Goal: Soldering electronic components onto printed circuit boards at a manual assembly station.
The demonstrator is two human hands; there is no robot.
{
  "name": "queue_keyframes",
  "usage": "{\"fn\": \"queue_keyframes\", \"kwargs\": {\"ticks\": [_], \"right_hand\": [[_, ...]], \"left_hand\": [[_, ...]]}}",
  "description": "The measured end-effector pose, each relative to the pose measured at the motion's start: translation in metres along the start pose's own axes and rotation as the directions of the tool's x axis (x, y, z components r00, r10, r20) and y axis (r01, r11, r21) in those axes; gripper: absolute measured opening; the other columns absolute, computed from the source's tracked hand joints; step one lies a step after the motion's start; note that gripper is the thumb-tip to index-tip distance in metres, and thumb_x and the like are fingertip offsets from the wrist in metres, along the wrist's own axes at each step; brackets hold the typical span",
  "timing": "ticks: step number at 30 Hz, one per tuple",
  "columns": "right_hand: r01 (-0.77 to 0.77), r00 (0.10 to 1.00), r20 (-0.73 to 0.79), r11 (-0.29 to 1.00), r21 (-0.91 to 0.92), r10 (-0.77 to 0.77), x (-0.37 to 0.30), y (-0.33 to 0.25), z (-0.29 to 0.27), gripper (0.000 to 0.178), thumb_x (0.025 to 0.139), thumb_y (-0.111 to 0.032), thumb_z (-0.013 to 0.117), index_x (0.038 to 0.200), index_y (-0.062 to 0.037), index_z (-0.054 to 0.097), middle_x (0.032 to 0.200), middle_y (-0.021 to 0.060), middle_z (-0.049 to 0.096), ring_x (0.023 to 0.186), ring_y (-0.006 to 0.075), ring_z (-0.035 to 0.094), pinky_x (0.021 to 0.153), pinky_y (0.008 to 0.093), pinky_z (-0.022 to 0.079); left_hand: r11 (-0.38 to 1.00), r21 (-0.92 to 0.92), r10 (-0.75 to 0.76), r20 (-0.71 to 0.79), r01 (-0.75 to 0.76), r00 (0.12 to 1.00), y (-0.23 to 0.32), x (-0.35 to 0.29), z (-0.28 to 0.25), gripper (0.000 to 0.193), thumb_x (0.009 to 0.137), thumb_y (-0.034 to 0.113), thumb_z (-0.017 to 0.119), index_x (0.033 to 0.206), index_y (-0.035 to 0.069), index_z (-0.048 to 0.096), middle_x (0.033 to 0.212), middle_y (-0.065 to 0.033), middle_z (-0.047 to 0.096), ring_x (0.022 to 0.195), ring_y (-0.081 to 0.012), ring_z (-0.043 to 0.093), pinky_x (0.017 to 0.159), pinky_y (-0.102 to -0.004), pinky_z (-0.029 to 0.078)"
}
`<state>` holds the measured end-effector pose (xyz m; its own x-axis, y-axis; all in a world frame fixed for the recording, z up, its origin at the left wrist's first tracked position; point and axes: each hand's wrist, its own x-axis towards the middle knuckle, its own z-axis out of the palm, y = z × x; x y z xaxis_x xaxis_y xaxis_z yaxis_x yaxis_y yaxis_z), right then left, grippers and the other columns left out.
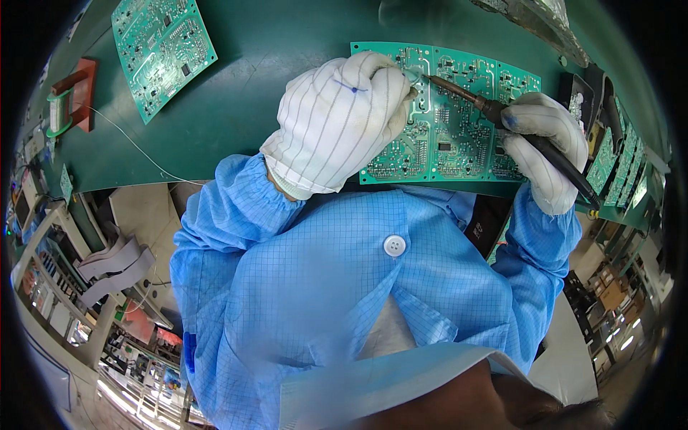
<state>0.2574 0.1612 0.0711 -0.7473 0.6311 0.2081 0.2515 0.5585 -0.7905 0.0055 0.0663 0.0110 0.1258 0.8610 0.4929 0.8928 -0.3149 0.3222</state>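
Sleeves [236,201] of blue checked cloth lie nearest. The right hand [550,120], gloved in striped white, wraps its fingers round a soldering iron [491,110], which slants up and leftward, its tip just beside the left fingertips. The left hand [344,118], gloved alike, curls its fingers inward; I cannot tell whether they close on anything. Beneath them lies a green circuit board panel [459,129], its left part covered by those fingers, its right edge overlapped by the right hand. Farther off, leftward, are another board [163,61] and a reddish holder [83,93]
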Motion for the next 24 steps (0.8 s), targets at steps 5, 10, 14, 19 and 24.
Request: {"fn": "queue_keyframes", "kwargs": {"ticks": [5, 10, 14, 19, 24], "right_hand": [[0.005, 1.000, 0.024, 1.000, 0.012, -0.005, 0.001, 0.000, -0.003, 0.026, 0.074, -0.014, 0.075, 0.096, -0.0021, 0.069, 0.093, 0.0146, 0.071, 0.077, 0.0294, 0.065, 0.075, 0.0383, 0.050], [-0.008, 0.999, 0.039, 1.000, -0.008, 0.008, 0.001, -0.002, -0.003, 0.026, 0.071, -0.012, 0.072, 0.094, -0.0004, 0.068, 0.091, 0.0155, 0.070, 0.080, 0.0293, 0.065, 0.074, 0.0381, 0.049], [-0.005, 0.998, 0.063, 1.000, -0.023, 0.007, 0.005, -0.004, -0.004, 0.027, 0.069, -0.011, 0.072, 0.093, 0.0003, 0.067, 0.090, 0.0159, 0.069, 0.081, 0.0295, 0.065, 0.073, 0.0381, 0.049], [0.041, 0.997, 0.069, 0.997, -0.071, -0.036, 0.006, -0.003, -0.008, 0.026, 0.075, -0.017, 0.075, 0.096, -0.0029, 0.070, 0.090, 0.0145, 0.071, 0.076, 0.0283, 0.065, 0.073, 0.0373, 0.050], [-0.049, 0.997, 0.063, 0.998, -0.047, 0.051, -0.007, -0.009, -0.013, 0.027, 0.069, -0.010, 0.072, 0.093, 0.0008, 0.067, 0.090, 0.0150, 0.069, 0.084, 0.0284, 0.064, 0.076, 0.0393, 0.049]], "left_hand": [[0.998, -0.059, -0.001, 0.002, 0.001, 1.000, -0.002, -0.002, -0.003, 0.015, 0.076, 0.012, 0.073, 0.088, 0.010, 0.064, 0.091, -0.0015, 0.069, 0.072, -0.0210, 0.066, 0.066, -0.0318, 0.055], [0.999, -0.043, -0.008, 0.004, 0.008, 1.000, -0.002, -0.003, -0.002, 0.015, 0.076, 0.011, 0.073, 0.087, 0.010, 0.065, 0.091, -0.0015, 0.069, 0.073, -0.0211, 0.067, 0.067, -0.0319, 0.056], [0.999, -0.039, -0.007, 0.010, 0.007, 1.000, -0.002, -0.003, -0.001, 0.015, 0.075, 0.011, 0.074, 0.087, 0.010, 0.065, 0.091, -0.0015, 0.069, 0.075, -0.0208, 0.067, 0.068, -0.0320, 0.056], [1.000, -0.031, -0.002, -0.009, 0.002, 1.000, -0.001, -0.002, -0.001, 0.015, 0.075, 0.011, 0.075, 0.086, 0.010, 0.065, 0.091, -0.0017, 0.069, 0.076, -0.0209, 0.067, 0.068, -0.0318, 0.056], [0.996, -0.086, -0.011, 0.011, 0.012, 1.000, -0.001, 0.000, -0.004, 0.017, 0.074, 0.009, 0.076, 0.087, 0.009, 0.065, 0.091, -0.0019, 0.070, 0.077, -0.0212, 0.068, 0.068, -0.0316, 0.056]]}}
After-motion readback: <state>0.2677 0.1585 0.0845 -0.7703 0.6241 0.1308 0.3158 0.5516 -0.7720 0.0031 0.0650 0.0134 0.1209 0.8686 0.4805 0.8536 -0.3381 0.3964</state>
